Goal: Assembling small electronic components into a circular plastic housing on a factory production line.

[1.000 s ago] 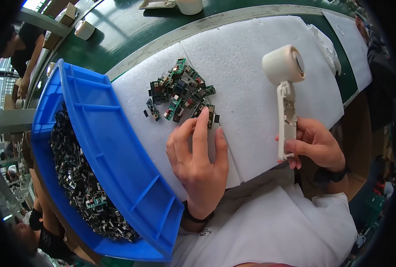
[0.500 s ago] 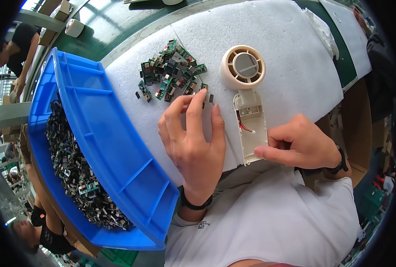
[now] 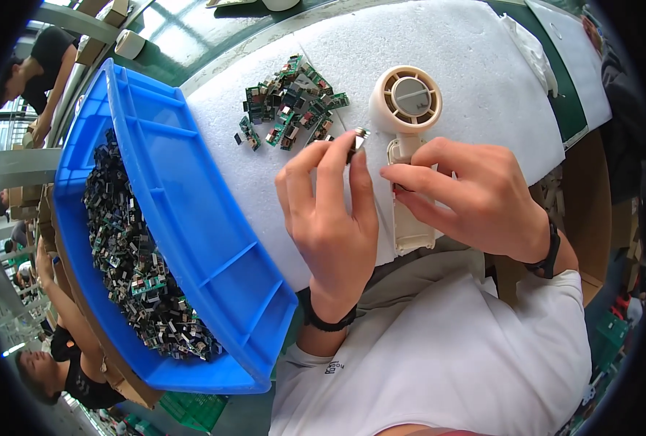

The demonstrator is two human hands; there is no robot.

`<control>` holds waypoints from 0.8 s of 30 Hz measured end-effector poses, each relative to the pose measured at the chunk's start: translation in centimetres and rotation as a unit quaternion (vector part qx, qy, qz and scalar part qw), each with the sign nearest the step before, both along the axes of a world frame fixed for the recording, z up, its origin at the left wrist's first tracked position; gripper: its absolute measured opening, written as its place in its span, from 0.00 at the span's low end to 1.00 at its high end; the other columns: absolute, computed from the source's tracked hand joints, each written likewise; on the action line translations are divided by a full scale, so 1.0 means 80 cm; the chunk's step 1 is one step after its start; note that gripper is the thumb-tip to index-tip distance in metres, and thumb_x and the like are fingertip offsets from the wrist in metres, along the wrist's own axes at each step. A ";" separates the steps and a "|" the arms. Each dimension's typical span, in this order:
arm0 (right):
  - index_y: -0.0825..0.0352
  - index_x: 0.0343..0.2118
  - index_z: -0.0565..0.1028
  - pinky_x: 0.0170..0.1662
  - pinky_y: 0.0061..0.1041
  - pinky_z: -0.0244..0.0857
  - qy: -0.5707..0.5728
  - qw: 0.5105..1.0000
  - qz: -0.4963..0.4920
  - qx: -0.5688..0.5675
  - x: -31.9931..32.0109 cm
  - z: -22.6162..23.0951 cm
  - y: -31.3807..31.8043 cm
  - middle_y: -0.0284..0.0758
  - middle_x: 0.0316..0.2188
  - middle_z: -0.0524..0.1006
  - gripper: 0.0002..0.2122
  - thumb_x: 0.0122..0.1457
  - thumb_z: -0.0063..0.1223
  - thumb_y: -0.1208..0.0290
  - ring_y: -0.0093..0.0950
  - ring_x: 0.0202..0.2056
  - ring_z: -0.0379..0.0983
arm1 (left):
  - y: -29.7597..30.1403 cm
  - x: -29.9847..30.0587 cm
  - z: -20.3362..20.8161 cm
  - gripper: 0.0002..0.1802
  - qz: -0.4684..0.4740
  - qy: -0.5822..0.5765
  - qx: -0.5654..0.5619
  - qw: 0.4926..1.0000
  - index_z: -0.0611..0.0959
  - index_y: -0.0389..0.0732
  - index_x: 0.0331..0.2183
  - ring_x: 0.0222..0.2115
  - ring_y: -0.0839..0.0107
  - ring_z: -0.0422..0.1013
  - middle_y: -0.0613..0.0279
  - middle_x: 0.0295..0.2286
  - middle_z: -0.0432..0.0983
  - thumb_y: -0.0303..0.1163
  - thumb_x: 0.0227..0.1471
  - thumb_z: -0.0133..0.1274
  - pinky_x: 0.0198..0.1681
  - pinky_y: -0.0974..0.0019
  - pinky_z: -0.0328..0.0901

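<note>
Between the thumb and fingertips of my left hand (image 3: pixel 332 225) is a small circuit board (image 3: pixel 357 141) with a metal connector, held up off the foam sheet. Just right of it, my right hand (image 3: pixel 483 202) reaches over the open handle shell (image 3: pixel 414 231) of a cream handheld fan. Its thumb and forefinger are closed at the thin red and black wires (image 3: pixel 396 190) in the shell, mostly hidden by the fingers. The fan's round head (image 3: pixel 410 98) lies at the far end of the handle, with a grey disc in its grille.
A loose pile of small circuit boards (image 3: pixel 285 109) lies on the white foam sheet (image 3: pixel 483 80). At left stands a blue bin (image 3: pixel 192 189) full of similar boards. A cardboard box (image 3: pixel 592 211) is at right. Two other people (image 3: pixel 54 65) are at the left.
My left hand has lifted a circuit board from beside the pile and brought it toward the handle. My right hand has moved up from the shell's near end to the wires.
</note>
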State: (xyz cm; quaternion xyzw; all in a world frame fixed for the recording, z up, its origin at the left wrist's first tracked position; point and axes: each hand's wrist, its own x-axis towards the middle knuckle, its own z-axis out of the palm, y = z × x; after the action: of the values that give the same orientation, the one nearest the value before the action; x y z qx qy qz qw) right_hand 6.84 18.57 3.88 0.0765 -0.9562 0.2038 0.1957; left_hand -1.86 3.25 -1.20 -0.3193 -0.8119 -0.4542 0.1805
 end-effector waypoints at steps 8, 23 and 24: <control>0.63 0.38 0.82 0.24 0.26 0.67 0.010 0.999 0.043 -0.017 -0.005 -0.012 0.016 0.29 0.25 0.75 0.13 0.48 0.68 0.77 0.27 0.23 0.74 | -0.011 0.005 0.006 0.15 -0.110 -0.188 0.180 0.959 0.84 0.36 0.45 0.34 0.67 0.76 0.54 0.37 0.79 0.18 0.55 0.59 0.37 0.66 0.71; 0.63 0.37 0.84 0.22 0.21 0.61 -0.012 0.988 0.045 -0.145 -0.010 -0.018 0.017 0.28 0.20 0.73 0.10 0.49 0.67 0.78 0.23 0.20 0.69 | -0.017 0.007 0.002 0.18 -0.175 -0.257 0.209 0.927 0.77 0.32 0.52 0.37 0.76 0.75 0.58 0.39 0.79 0.20 0.61 0.55 0.41 0.74 0.71; 0.63 0.37 0.84 0.22 0.21 0.60 -0.029 0.983 0.024 -0.182 -0.008 -0.018 0.014 0.28 0.20 0.73 0.10 0.50 0.67 0.78 0.21 0.20 0.69 | -0.017 0.008 0.003 0.18 -0.178 -0.270 0.215 0.921 0.77 0.31 0.53 0.37 0.76 0.75 0.58 0.39 0.79 0.20 0.61 0.55 0.41 0.74 0.70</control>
State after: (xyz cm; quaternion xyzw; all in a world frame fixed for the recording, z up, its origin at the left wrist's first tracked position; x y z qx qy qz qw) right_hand 6.18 19.72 2.42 0.0567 -0.9063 0.3813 0.1734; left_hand -1.21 1.89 -0.99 -0.2773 -0.6423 -0.7115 -0.0652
